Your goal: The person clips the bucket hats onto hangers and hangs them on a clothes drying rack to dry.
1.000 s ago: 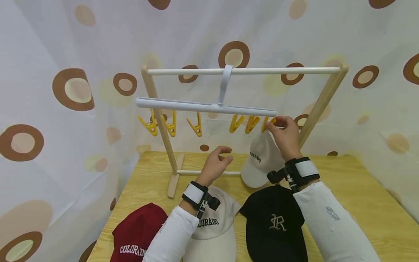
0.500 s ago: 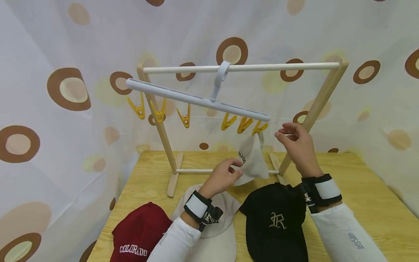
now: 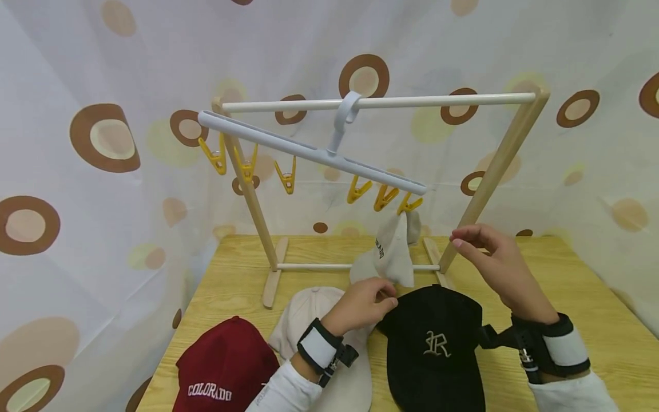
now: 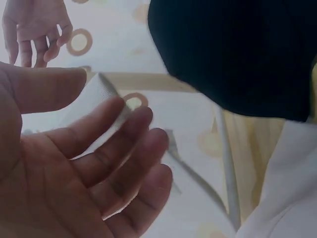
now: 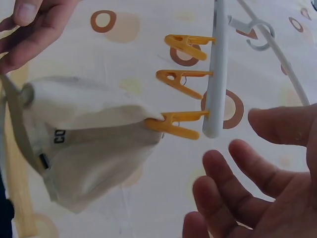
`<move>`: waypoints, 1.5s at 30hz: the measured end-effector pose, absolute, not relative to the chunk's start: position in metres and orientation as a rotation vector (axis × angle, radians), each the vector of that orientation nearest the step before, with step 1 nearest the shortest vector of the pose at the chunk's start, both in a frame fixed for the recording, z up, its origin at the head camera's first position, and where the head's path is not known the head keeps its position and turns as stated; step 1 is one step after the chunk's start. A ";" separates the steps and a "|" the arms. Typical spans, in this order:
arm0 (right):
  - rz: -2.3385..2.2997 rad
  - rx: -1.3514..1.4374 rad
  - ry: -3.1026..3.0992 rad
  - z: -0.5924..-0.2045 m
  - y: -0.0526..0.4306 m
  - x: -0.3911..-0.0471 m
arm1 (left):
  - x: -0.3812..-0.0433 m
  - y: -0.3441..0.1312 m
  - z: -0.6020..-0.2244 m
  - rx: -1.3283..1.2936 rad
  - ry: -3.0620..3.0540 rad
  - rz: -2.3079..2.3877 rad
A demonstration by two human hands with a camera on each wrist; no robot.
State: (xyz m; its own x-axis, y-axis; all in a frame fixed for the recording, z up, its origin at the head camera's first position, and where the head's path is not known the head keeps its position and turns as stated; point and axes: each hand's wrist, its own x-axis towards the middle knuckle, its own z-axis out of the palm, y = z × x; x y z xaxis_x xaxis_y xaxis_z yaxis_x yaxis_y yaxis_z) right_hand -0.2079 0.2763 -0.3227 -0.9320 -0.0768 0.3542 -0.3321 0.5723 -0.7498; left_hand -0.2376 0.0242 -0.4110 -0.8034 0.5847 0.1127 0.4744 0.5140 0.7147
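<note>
An off-white cap (image 3: 395, 254) hangs by its fabric from the end yellow clip (image 3: 410, 203) of a pale blue-grey hanger (image 3: 309, 152), which tilts down to the right. In the right wrist view that clip (image 5: 178, 124) bites the cap's cloth. My right hand (image 3: 507, 274) is apart from the cap, to its right, fingers loosely bent with nothing in them. Just below the hanging cap, my left hand (image 3: 362, 306) holds nothing, its fingers relaxed. It is over the edges of a beige cap (image 3: 314, 303) and a black cap (image 3: 435, 343); contact cannot be told.
A wooden rack with a white top bar (image 3: 437, 102) carries the hanger's hook. Several other yellow clips (image 3: 285, 176) dangle along the hanger. A dark red cap (image 3: 226, 366) lies at the front left of the wooden table (image 3: 231, 269). A patterned curtain (image 3: 154, 229) hangs behind.
My right hand has let go of the end clip and moved right and down. The hanger has tipped down on the right with the cap. My left hand has moved right and down.
</note>
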 end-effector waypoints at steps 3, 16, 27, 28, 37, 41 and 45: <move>1.246 0.364 -2.624 -0.328 0.284 -0.203 | -0.234 0.030 -0.415 0.917 2.624 1.087; 1.011 0.407 -2.945 -0.358 0.306 -0.202 | -0.230 0.050 -0.431 0.881 2.670 0.920; 1.080 0.390 -3.084 -0.387 0.322 -0.212 | -0.237 0.073 -0.443 0.766 2.689 0.931; 1.088 0.383 -3.096 -0.390 0.323 -0.213 | -0.238 0.075 -0.444 0.754 2.690 0.939; 1.164 0.356 -3.174 -0.409 0.329 -0.219 | -0.247 0.090 -0.451 0.575 2.621 1.019; 1.200 0.387 -3.189 -0.413 0.330 -0.221 | -0.250 0.093 -0.453 0.496 2.575 1.086; 1.277 0.419 -3.201 -0.418 0.334 -0.224 | -0.251 0.094 -0.454 0.476 2.553 1.128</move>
